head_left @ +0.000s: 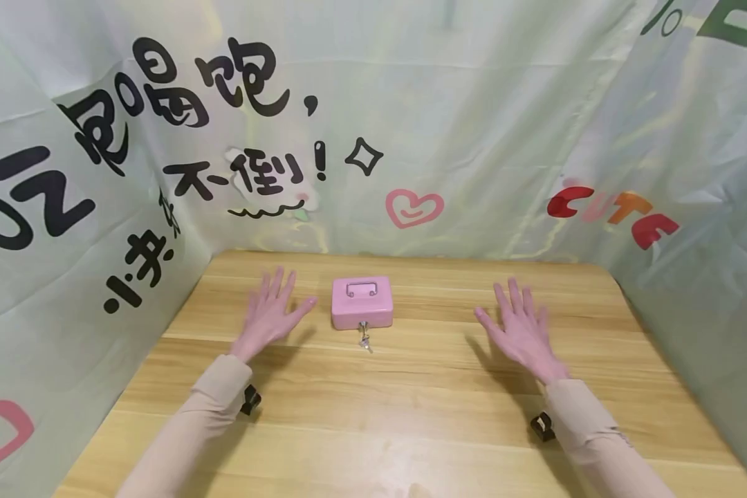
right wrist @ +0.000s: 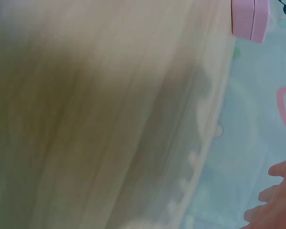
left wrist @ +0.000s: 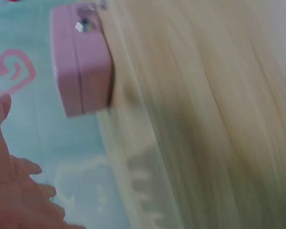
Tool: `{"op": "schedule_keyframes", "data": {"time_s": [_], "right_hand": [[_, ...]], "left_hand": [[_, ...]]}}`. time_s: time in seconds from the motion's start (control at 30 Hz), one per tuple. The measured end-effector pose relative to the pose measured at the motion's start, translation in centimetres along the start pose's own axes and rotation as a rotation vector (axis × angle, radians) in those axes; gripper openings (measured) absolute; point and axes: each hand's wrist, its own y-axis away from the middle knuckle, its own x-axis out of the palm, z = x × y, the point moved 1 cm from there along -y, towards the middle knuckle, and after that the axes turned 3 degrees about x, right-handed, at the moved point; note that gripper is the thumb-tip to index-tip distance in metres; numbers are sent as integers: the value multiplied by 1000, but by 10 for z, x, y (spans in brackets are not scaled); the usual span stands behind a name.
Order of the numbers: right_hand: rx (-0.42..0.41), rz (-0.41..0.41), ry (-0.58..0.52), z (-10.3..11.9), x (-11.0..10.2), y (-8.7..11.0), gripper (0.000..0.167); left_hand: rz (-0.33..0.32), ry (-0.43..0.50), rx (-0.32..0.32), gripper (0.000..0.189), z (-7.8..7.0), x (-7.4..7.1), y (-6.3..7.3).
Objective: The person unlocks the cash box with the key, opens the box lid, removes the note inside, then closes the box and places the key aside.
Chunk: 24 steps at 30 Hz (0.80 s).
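Observation:
A small pink metal cash box [head_left: 362,304] with a wire handle [head_left: 362,288] folded on its lid sits toward the back of the wooden table. Keys [head_left: 365,342] hang from the lock on its front face. To the left of the box, my left hand [head_left: 269,315] hovers with fingers spread, its thumb pointing at the box. Farther off on the other side, my right hand [head_left: 523,332] is likewise spread over the table and holds nothing. Both wrist views show the box's pink side, with the left hand [left wrist: 14,191] and right hand [right wrist: 276,195] apart from it.
The wooden table [head_left: 398,415] runs back to a pale printed curtain [head_left: 473,124] that encloses it at the rear and both sides. Black wrist cameras are strapped under both sleeves [head_left: 220,384]. Shadows of the hands fall on the tabletop.

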Motion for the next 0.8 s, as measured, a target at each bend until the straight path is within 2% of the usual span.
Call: {"op": "schedule_keyframes", "data": {"time_s": [0.1,0.23,0.37,0.47,0.63,0.8], "right_hand": [[-5,22,-48,8,4,-1,84],[-2,11,-98,14,9,-3,82],[3,6,-159,19,13,-3,79],[-4,26,-274,24,17,-4,76],[1,54,-461,33,20,-6,72],[44,79,-640,40,23,-6,70]], "left_hand": [[38,119,46,90,-11,7,-2],[77,270,116,89,-22,18,-8],[195,492,113,96,-29,33,-13],[264,664,72,108,-34,43,-20],[223,854,35,116,-39,52,-34],[178,981,56,103,-39,55,-43]]}}
